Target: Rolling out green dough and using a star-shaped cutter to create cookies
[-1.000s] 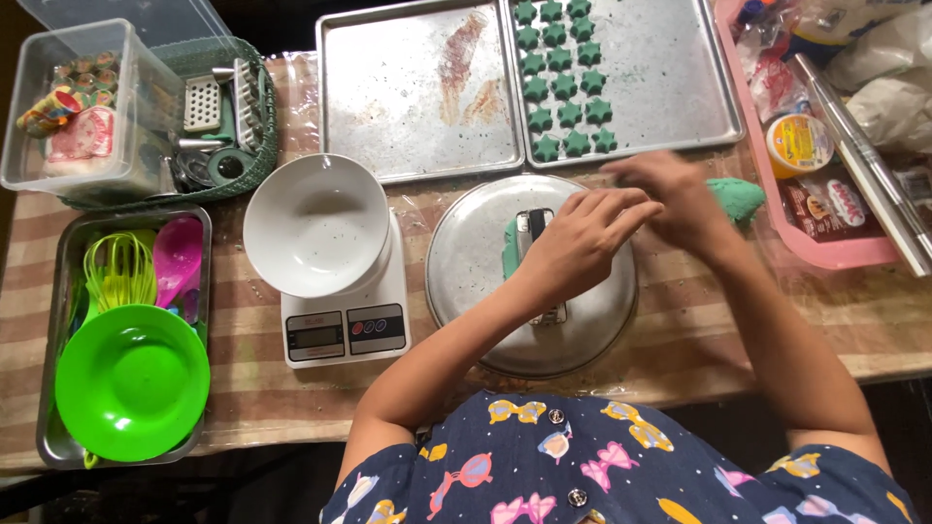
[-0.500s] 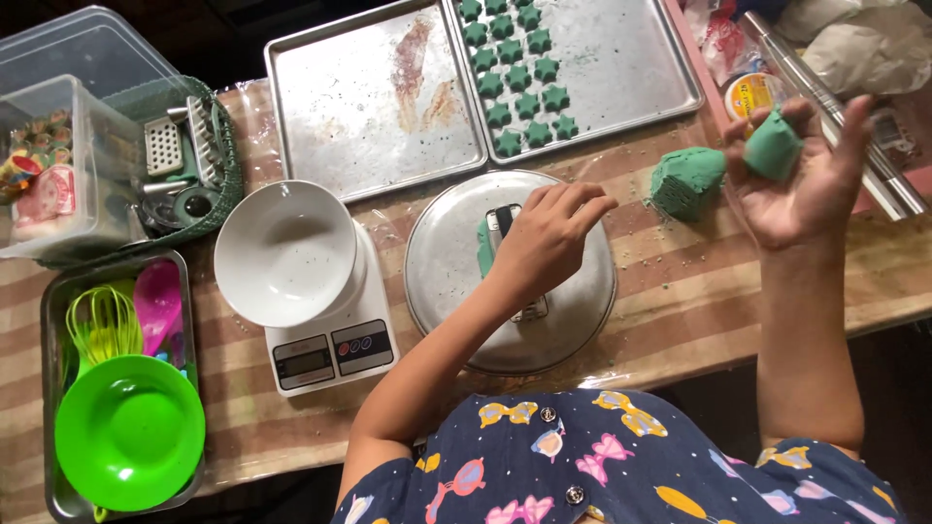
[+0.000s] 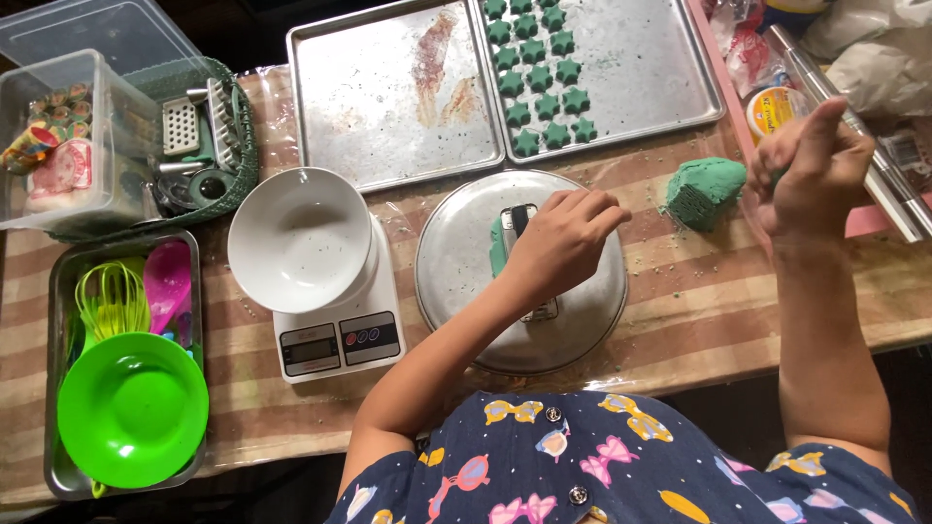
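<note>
Two dull metal baking trays (image 3: 398, 92) up top, the right one carrying rows of small green dough stars (image 3: 540, 78). Below, a round steel lid (image 3: 466, 281): the left hand (image 3: 563, 243) rests on it, fingers curled together over a green dough strip (image 3: 496, 247). The right hand (image 3: 811, 170) pinches a small green bit, beside the rough dough lump (image 3: 704, 191).

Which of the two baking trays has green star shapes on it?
The right baking tray, holding green dough stars; the left tray shows only smears.
</note>
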